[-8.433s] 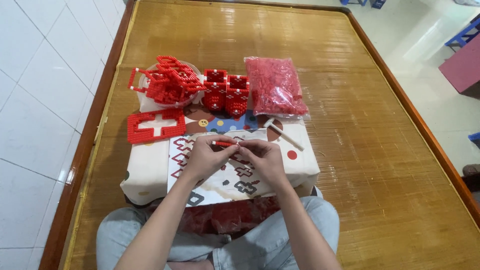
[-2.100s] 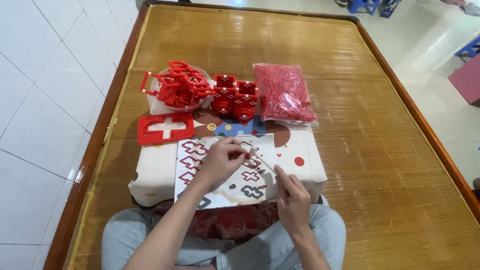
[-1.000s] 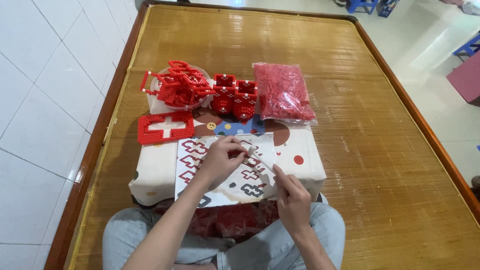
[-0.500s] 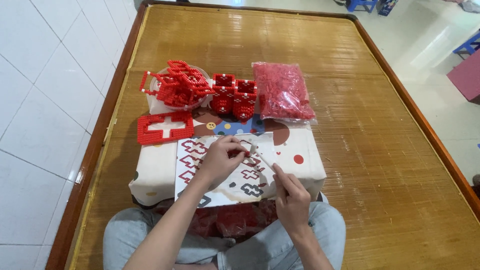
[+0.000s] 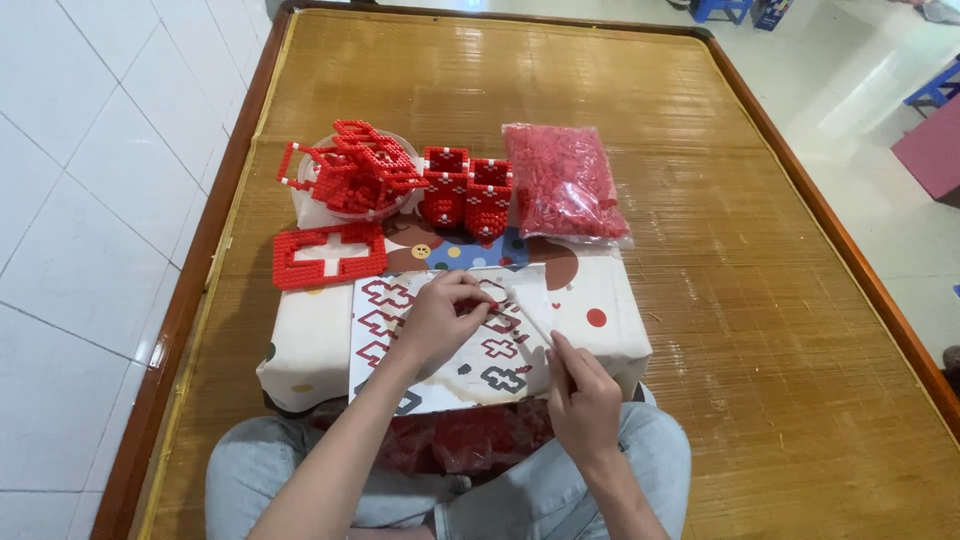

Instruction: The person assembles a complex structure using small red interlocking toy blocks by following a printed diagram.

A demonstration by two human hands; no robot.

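My left hand (image 5: 437, 318) rests on a paper pattern sheet (image 5: 400, 345) printed with red cross shapes and pinches a small red bead piece (image 5: 484, 303). A thin pale strand (image 5: 530, 318) runs from that piece down to my right hand (image 5: 582, 392), which pinches its near end over the front edge of the box. The sheet lies on a low box wrapped in white dotted cloth (image 5: 605, 318) in front of my lap.
Behind the box lie a flat red panel with a white cross (image 5: 328, 255), a white bowl of red beaded frames (image 5: 350, 172), two red beaded cubes (image 5: 466, 190) and a clear bag of red beads (image 5: 563, 182). More red beads sit in my lap (image 5: 470, 440). A bamboo mat (image 5: 760, 330) covers the wooden platform.
Both hands were together over the middle of the box 8.4 s ago. My right hand has since drawn back toward my lap with the strand; over the last second almost nothing moves.
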